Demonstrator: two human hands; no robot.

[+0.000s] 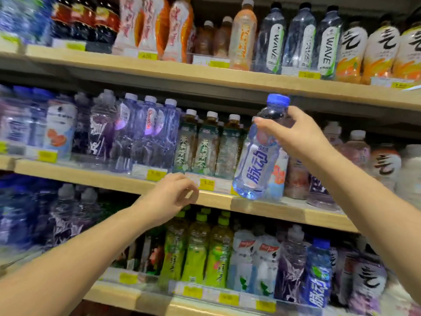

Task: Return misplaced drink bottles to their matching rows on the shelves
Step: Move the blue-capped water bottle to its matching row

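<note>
Around 1 o'clock you see three clear WAVE bottles (300, 39) with dark caps, standing side by side. Just beside them, toward 12 o'clock, is a pale orange bottle (242, 35) with a white cap. At 2 o'clock stand white-and-orange bottles (352, 49) marked with a black brush character. Near the centre, green-labelled tea bottles (205, 144) with white caps stand in a line. At 9 o'clock, clear white-capped bottles (148, 128) look purple in the light. At 6 o'clock are lime-capped green bottles (196, 252). Small yellow price tags (156, 174) sit below the rows, and their print is too blurred to read.
</note>
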